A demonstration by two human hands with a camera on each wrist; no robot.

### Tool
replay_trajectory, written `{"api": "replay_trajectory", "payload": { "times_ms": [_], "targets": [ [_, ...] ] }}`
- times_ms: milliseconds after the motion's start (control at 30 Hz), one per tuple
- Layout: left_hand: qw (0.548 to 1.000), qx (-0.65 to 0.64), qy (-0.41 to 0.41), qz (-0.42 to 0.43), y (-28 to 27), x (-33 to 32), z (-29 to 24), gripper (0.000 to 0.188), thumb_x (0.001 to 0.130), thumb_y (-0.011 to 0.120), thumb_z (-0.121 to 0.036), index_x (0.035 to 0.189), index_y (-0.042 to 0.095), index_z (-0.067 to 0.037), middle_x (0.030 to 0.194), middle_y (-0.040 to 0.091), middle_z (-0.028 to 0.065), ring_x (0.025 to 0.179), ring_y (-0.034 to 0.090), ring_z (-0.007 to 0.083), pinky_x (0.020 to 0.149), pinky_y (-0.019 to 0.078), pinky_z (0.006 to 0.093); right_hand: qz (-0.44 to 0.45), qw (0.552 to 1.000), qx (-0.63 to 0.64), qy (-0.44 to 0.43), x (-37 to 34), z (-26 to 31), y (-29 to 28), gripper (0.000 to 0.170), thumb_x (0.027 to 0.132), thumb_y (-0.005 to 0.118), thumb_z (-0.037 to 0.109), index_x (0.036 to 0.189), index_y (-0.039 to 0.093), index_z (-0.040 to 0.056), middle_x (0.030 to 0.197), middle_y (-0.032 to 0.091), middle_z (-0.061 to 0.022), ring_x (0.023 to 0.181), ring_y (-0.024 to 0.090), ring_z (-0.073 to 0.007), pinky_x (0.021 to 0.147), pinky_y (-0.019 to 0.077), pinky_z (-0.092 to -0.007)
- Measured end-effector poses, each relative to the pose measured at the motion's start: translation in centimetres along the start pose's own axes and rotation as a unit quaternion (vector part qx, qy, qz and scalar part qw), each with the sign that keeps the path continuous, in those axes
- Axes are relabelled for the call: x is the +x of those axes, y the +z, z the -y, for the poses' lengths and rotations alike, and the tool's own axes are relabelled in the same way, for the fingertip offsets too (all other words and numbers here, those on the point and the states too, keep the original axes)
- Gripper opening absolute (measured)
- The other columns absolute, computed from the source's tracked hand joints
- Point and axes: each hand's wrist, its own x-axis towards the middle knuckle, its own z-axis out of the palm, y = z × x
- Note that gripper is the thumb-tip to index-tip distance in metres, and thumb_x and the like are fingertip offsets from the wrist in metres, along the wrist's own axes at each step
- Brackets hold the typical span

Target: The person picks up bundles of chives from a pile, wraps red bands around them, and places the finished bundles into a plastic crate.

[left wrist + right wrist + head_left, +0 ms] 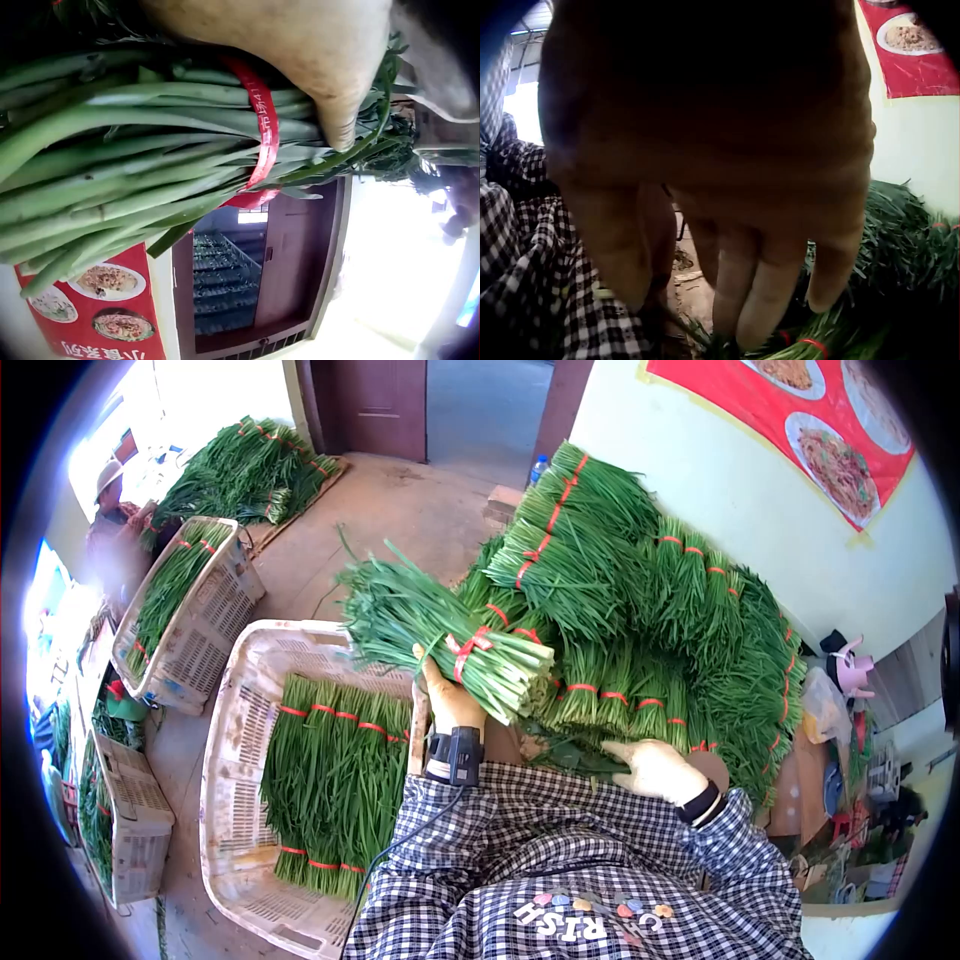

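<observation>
My left hand (pixel 453 698) grips a bundle of long green leafy stalks (pixel 420 625) tied with red tape (pixel 467 650), its pale cut ends facing right. The left wrist view shows that hand (pixel 300 45) over the bundle (pixel 127 157), thumb tip beside the tape. My right hand (pixel 660 770) is low in front of the checked shirt, beside loose green leaves (pixel 575 755). In the right wrist view its fingers (pixel 761 300) reach down, mostly straight, at the leaves; whether they touch them is hard to tell. The underside of this hand (pixel 712 150) is dark.
A large crate (pixel 235 760) holding tied bundles (pixel 335 785) stands at my left. Stacked bundles (pixel 600 560) fill the right side by the wall. Farther left are more crates (pixel 205 620), a leafy heap (pixel 235 480) and a person in a hat (pixel 110 530). A doorway (pixel 485 420) lies ahead.
</observation>
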Motion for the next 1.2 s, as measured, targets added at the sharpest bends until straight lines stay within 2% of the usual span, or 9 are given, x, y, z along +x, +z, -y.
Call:
{"api": "replay_trajectory", "payload": {
  "times_ms": [167, 300, 400, 467, 633, 767, 900, 967, 1200],
  "targets": [
    [0.999, -0.005, -0.024, -0.025, 0.9, -2.3, 3.6, 0.074, 0.102, 0.054, -0.067, 0.15, 0.053, -0.011, 0.149, 0.058, 0.01, 0.13, 0.058, 0.0312, 0.116, 0.0446, 0.0496, -0.203, 0.919, 0.314, -0.128, -0.1, 0.6, -4.5, 0.06, 0.103, 0.07, 0.031, 0.155, 0.049, 0.0087, 0.15, 0.058, -0.0178, 0.139, 0.057, -0.026, 0.117, 0.0452, -0.0378],
    [0.993, 0.004, -0.106, 0.043, 3.0, -3.0, 2.1, 0.069, 0.103, 0.054, -0.065, 0.146, 0.055, -0.012, 0.139, 0.064, 0.0141, 0.119, 0.065, 0.0334, 0.107, 0.0528, 0.0503, -0.121, 0.832, 0.515, -0.167, 1.6, 5.3, -6.5, 0.091, 0.098, 0.074, 0.047, 0.166, 0.027, 0.0075, 0.166, 0.036, -0.0242, 0.145, 0.048, -0.0269, 0.118, 0.0416, -0.0351],
    [0.99, 0.062, -0.085, 0.09, 4.0, -3.5, 2.3, 0.057, 0.108, 0.053, -0.049, 0.145, 0.054, -0.006, 0.141, 0.064, 0.0127, 0.126, 0.061, 0.0313, 0.113, 0.048, 0.0488, -0.118, 0.903, 0.382, -0.16, 4.3, 6.7, -4.8, 0.097, 0.096, 0.077, 0.047, 0.166, 0.025, 0.0042, 0.154, 0.053, -0.0198, 0.14, 0.052, -0.0242, 0.118, 0.04, -0.0364],
    [0.984, 0.09, -0.089, 0.127, 3.7, -2.9, 2.0, 0.047, 0.11, 0.052, -0.034, 0.147, 0.051, -0.005, 0.145, 0.061, 0.0101, 0.135, 0.054, 0.0281, 0.119, 0.0408, 0.0473, -0.133, 0.849, 0.477, -0.184, 4.1, 7.0, -4.9, 0.087, 0.098, 0.075, 0.044, 0.162, 0.035, 0.0015, 0.146, 0.06, -0.0139, 0.135, 0.055, -0.021, 0.116, 0.0404, -0.0338],
    [0.959, 0.13, -0.198, 0.156, 6.2, -5.8, 2.2, 0.087, 0.103, 0.046, -0.07, 0.159, 0.035, -0.005, 0.163, 0.04, 0.0136, 0.148, 0.042, 0.0327, 0.122, 0.0351, 0.0553, -0.08, 0.743, 0.635, -0.195, 0.7, 5.7, -6.1, 0.072, 0.103, 0.065, 0.048, 0.157, 0.046, 0.0044, 0.136, 0.066, -0.0071, 0.116, 0.067, -0.0181, 0.089, 0.0595, -0.0365],
    [0.949, -0.04, -0.288, 0.124, 4.6, -4.9, 5.4, 0.102, 0.092, 0.054, -0.08, 0.153, 0.045, 0.001, 0.147, 0.057, 0.0254, 0.131, 0.059, 0.0396, 0.113, 0.0482, 0.0596, -0.021, 0.775, 0.612, -0.155, 1.9, 5.0, -3.3, 0.084, 0.098, 0.069, 0.056, 0.161, 0.041, 0.0095, 0.141, 0.064, -0.0032, 0.131, 0.057, -0.0148, 0.092, 0.0583, -0.035],
    [0.919, -0.123, -0.365, 0.085, 2.3, -4.0, 5.6, 0.082, 0.1, 0.055, -0.068, 0.142, 0.057, 0.002, 0.132, 0.067, 0.025, 0.122, 0.065, 0.0384, 0.105, 0.0545, 0.0581, -0.026, 0.891, 0.452, -0.037, 1.4, 5.7, -2.7, 0.077, 0.1, 0.072, 0.039, 0.162, 0.038, 0.0093, 0.119, 0.073, -0.0092, 0.096, 0.072, -0.0156, 0.08, 0.0585, -0.0298],
    [0.922, -0.109, -0.356, 0.107, 1.7, -3.2, 5.4, 0.079, 0.101, 0.055, -0.065, 0.142, 0.057, 0.003, 0.13, 0.068, 0.0254, 0.121, 0.066, 0.0386, 0.105, 0.0547, 0.0579, -0.071, 0.905, 0.419, -0.009, 0.5, 5.5, -1.8, 0.057, 0.101, 0.058, 0.001, 0.156, 0.046, 0.0063, 0.104, 0.076, -0.0085, 0.071, 0.068, -0.011, 0.065, 0.0559, -0.0234],
    [0.938, -0.076, -0.323, 0.102, 1.6, -3.3, 5.5, 0.07, 0.104, 0.054, -0.061, 0.134, 0.064, 0.002, 0.125, 0.071, 0.0237, 0.115, 0.069, 0.0366, 0.104, 0.0551, 0.0557, -0.372, 0.87, 0.302, -0.118, -2.2, 6.9, -1.2, 0.025, 0.099, 0.071, 0.015, 0.123, 0.072, 0.0108, 0.093, 0.077, -0.0029, 0.072, 0.069, -0.0094, 0.064, 0.0579, -0.0235]
  ]
}}
